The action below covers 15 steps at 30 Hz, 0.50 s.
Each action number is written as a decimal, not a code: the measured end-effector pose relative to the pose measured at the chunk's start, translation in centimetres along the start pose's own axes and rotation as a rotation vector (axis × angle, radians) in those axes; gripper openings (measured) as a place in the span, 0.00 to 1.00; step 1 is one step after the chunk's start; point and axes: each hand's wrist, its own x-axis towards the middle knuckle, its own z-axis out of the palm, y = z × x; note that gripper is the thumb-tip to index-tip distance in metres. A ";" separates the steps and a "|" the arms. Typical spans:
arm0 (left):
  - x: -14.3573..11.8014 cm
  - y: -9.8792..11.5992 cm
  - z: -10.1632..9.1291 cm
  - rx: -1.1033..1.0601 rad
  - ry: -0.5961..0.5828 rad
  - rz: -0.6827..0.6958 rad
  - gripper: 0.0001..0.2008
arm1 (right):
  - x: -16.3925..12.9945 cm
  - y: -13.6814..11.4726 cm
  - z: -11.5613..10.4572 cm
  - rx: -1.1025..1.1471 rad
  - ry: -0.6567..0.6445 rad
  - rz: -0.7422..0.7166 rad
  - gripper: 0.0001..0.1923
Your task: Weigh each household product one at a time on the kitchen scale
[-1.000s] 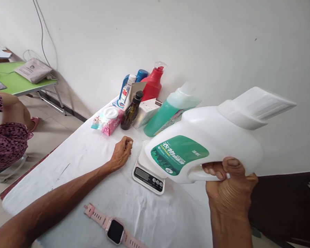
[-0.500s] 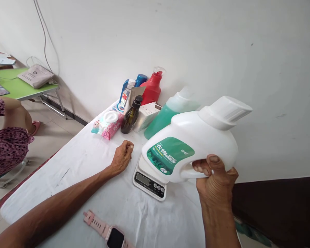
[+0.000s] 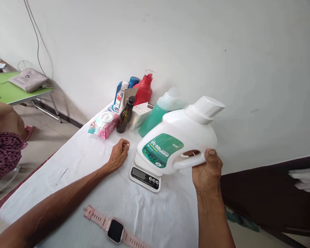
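A white wall rises behind a table (image 3: 98,179) draped in a white cloth, which runs from the near edge toward 11 o'clock.

The right hand (image 3: 206,168) is wrapped around the handle of a white detergent jug (image 3: 178,141), thumb on top and fingers curled through the opening. The jug is tilted, its capped neck pointing to 2 o'clock and its green label facing the camera. Its base hangs just above a small digital scale (image 3: 144,174); whether the two touch cannot be told. The scale sits at about 9 o'clock from the right hand, display and buttons turned toward the person.

The left hand (image 3: 118,155) lies on the cloth in a loose fist, grasping nothing, just beside the scale at its 9 o'clock side, with the forearm stretched back toward 7 o'clock.

At 6 o'clock from the left hand, near the table's edge, a pink watch (image 3: 115,229) lies flat. At 12 o'clock from that hand stands a cluster against the wall: a pink wipes pack (image 3: 104,124), a dark glass bottle (image 3: 125,115), a white box (image 3: 138,115), a red spray bottle (image 3: 144,90), a blue bottle (image 3: 131,82) and a bottle of green liquid (image 3: 157,112) behind the jug.

At far 9 o'clock, another person's patterned sleeve (image 3: 2,151) shows, and a green table (image 3: 7,91) stands at 10 o'clock.
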 end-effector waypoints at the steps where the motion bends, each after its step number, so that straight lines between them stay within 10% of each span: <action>1: 0.0 -0.1 0.0 -0.001 -0.002 0.003 0.09 | -0.2 0.0 -0.4 -0.023 0.026 -0.019 0.30; 8: 0.1 -0.6 -0.2 0.004 -0.025 0.027 0.11 | -3.3 4.5 -3.9 -0.066 0.420 0.167 0.29; 15: -0.1 -0.6 -0.3 0.020 -0.043 0.021 0.13 | -7.4 10.3 -4.7 -0.280 0.218 0.278 0.28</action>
